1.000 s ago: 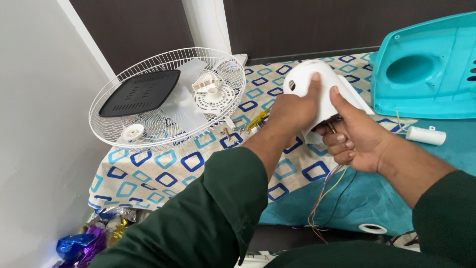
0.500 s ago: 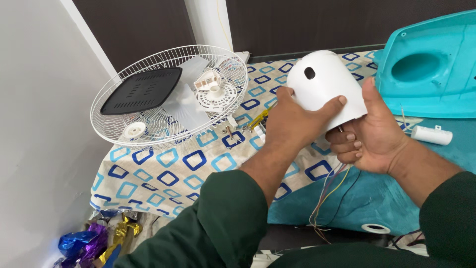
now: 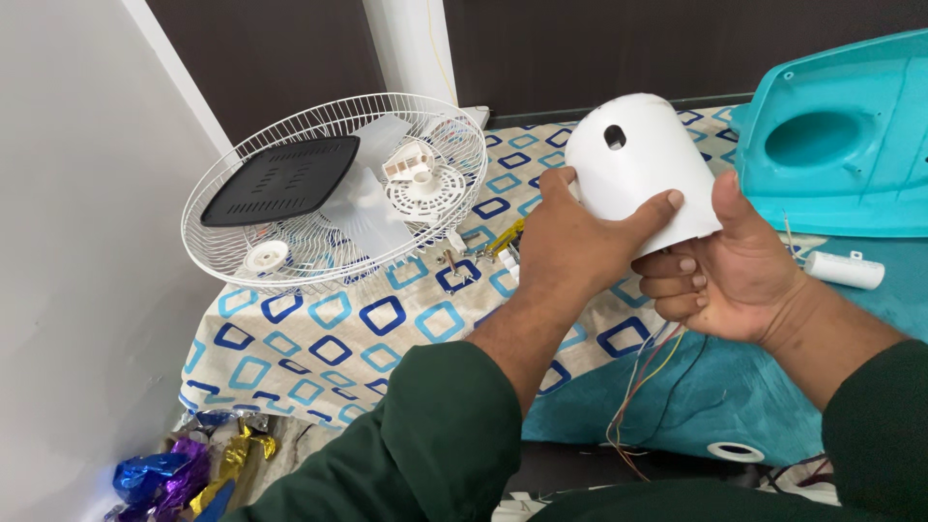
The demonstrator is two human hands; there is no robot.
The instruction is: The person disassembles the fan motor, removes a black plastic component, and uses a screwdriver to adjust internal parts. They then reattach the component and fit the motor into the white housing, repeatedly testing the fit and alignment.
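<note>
Both hands hold a white plastic fan motor cover (image 3: 638,164), rounded with a small hole in its side, above a patterned cloth. My left hand (image 3: 580,246) grips its near side, thumb across the lower rim. My right hand (image 3: 720,266) cups it from below at the right, fingers curled under the rim. Thin coloured wires (image 3: 643,387) hang down beneath the hands.
A white wire fan guard (image 3: 290,261) lies at the left, holding a black grille plate (image 3: 280,179), a translucent blade and white plastic parts. A turquoise plastic housing (image 3: 841,145) is at the right, with a white cylinder (image 3: 844,270) beside it. Shiny foil (image 3: 184,469) lies on the floor.
The white cover has been lifted and turned, so its hole now faces me. My left hand moved from covering its top to gripping the near rim.
</note>
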